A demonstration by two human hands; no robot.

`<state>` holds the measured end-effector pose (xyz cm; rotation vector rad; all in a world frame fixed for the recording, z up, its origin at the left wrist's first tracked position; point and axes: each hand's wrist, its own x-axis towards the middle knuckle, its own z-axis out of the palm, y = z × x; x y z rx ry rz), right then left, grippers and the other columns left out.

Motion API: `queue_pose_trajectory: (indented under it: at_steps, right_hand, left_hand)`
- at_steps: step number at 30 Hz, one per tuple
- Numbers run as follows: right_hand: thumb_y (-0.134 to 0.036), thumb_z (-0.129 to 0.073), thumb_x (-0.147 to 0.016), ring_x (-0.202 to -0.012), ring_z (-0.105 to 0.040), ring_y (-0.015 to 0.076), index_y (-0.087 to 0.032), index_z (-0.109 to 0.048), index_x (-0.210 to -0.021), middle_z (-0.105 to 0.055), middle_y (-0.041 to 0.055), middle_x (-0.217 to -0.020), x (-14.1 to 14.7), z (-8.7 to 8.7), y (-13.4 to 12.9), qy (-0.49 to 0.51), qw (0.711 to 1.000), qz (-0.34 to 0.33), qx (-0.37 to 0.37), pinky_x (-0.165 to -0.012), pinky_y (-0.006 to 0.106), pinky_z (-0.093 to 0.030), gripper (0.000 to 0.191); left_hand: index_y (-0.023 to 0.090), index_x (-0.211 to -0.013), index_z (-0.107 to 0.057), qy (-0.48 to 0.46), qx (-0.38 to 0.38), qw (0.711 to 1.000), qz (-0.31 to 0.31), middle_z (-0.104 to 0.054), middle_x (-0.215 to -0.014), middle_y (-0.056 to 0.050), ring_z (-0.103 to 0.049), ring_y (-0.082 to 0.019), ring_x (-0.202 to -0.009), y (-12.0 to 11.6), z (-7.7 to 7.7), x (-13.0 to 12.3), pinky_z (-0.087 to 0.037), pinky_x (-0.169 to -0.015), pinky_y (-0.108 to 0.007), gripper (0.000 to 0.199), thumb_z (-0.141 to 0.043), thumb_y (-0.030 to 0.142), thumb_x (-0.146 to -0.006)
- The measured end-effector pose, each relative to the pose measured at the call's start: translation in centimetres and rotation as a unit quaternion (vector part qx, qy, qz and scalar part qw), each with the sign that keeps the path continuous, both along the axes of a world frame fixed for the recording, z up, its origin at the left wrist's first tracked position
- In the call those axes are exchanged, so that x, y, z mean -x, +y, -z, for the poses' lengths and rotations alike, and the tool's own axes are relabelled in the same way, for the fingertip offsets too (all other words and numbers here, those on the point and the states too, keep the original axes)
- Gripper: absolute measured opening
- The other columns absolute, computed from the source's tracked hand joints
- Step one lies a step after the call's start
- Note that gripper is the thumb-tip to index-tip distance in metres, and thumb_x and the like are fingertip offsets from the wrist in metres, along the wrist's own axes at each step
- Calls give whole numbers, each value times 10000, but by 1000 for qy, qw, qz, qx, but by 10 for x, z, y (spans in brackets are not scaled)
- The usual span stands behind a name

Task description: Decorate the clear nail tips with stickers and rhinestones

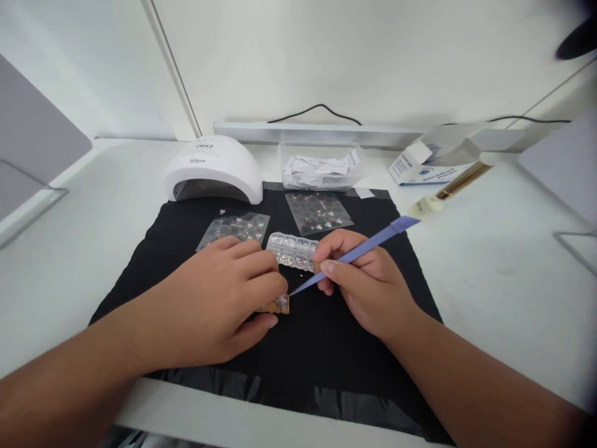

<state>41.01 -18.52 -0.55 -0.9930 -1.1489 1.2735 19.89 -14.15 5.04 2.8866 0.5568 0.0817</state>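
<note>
Purple tool point(359, 251) pinched in my right hand point(368, 289), tip at what looks like a nail tip point(278, 303) | left hand point(224, 298) palm-down, fingers clamping it on black mat point(326, 348).

The light here is bright and even, seemingly from overhead, washing the white surface point(489, 261) and back wall nearly flat. Shadows are faint: only a soft dark edge under the left hand point(224, 305) and right hand point(368, 286) on the black mat point(326, 348). A dull sheen shows along the mat's near edge. The centre is fairly sharp, but the frame bends towards its edges; lines at the upper left lean. The box point(420, 163) at upper right is smeared and blurred, and the upper right corner darkens.
</note>
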Motion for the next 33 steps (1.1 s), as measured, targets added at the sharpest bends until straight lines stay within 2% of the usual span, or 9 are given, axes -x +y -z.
queue_pose_trajectory:
  at_steps: [6, 23, 29, 33]
  right_hand:
    - [-166, -598, -773, -525, -506, 113, -189, -622, -795, -549, -29, -616, 1, -1, 0, 3, 1000, -2, -2, -476, 214, -394, 40]
    - [-164, -584, -786, -527, -508, 100, -183, -611, -802, -544, -40, -613, -1, 1, 0, -2, 1000, -14, -6, -485, 191, -408, 36]
    - [-186, -603, -773, -502, -497, 102, -186, -617, -798, -543, -39, -588, -2, 2, 2, 11, 1000, 0, 1, -458, 187, -393, 28]
    - [-199, -614, -745, -483, -487, 106, -181, -625, -768, -549, -26, -573, -2, 1, 3, 11, 999, 33, 4, -434, 192, -372, 31]
  left_hand:
    - [236, -990, -656, 18, 32, 999, 18, -611, -969, -45, -530, -213, -871, 0, 0, 0, -411, -785, -393, 160, -550, 226, -871]
    - [273, -1060, -680, 17, 52, 998, 18, -582, -977, -34, -526, -198, -850, 1, 2, 2, -408, -780, -382, 267, -541, 171, -857]
    - [270, -1065, -682, 9, 54, 998, 19, -583, -965, -32, -525, -197, -846, 1, 2, 1, -405, -772, -375, 270, -546, 164, -856]
    - [259, -1046, -685, 4, 56, 998, 21, -583, -956, -33, -525, -196, -844, 2, 3, 1, -403, -775, -372, 257, -549, 157, -854]
